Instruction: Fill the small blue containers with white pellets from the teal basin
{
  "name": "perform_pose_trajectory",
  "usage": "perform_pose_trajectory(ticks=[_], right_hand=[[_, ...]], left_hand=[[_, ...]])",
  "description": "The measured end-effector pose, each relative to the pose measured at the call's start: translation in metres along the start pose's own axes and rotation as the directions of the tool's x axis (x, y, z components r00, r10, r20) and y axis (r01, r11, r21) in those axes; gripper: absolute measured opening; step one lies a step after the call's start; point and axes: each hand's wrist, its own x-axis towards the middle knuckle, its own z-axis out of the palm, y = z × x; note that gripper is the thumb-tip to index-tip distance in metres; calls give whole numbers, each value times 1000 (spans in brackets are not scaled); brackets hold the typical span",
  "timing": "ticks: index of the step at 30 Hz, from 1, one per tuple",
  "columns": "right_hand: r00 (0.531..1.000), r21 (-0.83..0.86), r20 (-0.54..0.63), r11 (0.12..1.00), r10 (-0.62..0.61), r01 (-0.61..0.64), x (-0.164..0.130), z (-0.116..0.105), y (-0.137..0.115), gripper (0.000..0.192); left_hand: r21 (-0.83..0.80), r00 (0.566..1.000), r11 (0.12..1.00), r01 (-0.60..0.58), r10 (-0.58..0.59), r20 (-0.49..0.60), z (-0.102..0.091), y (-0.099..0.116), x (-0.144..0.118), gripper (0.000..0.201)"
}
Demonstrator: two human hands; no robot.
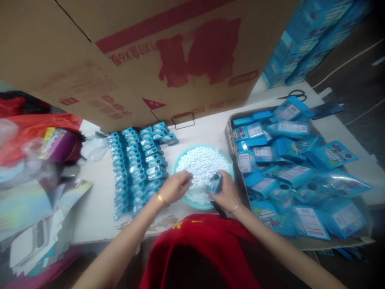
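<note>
A round light-blue bowl [177, 164] full of small white pellets [201, 160] stands before me on the white table. My right hand [226, 192] grips a small blue carton [214, 183] over the bowl's right side. A dark round hole shows in that carton. Over the left side of the pellets is my left hand [176, 186], its thumb and fingertips pressed together. Whatever it may pinch is too small to make out. Left of the bowl, several small blue cartons [136, 166] stand in close rows, many showing a round hole.
On the right, an open cardboard tray [233, 150] holds many blue packets [296, 174]. A large brown cardboard box [126, 80] walls off the back. Black scissors [296, 95] lie behind the tray, near stacked blue packs [303, 44]. Plastic bags [33, 132] and cut card pieces [36, 237] crowd the left.
</note>
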Motion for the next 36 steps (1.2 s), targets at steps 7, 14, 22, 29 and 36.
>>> perform_pose_trajectory(ticks=[7,14,22,29,36], right_hand=[[992,-60,-15,991,-122,121,2,16,-1,78],[997,5,-20,997,-76,76,2,13,-1,78],[997,77,2,994,82,-82,-3,-8,3,85],[991,56,15,990,130,-130,-14,-9,6,85],[995,35,-3,995,98,-98,-14,-5,8,85]], left_hand=[[524,958,850,54,-192,214,-34,71,15,18],[616,956,788,20,-195,219,-41,97,21,20],[333,910,880,339,-396,120,46,-37,17,17],[79,953,952,297,-301,40,131,-51,51,27],[-214,991,974,79,-100,-88,75,-50,17,23]])
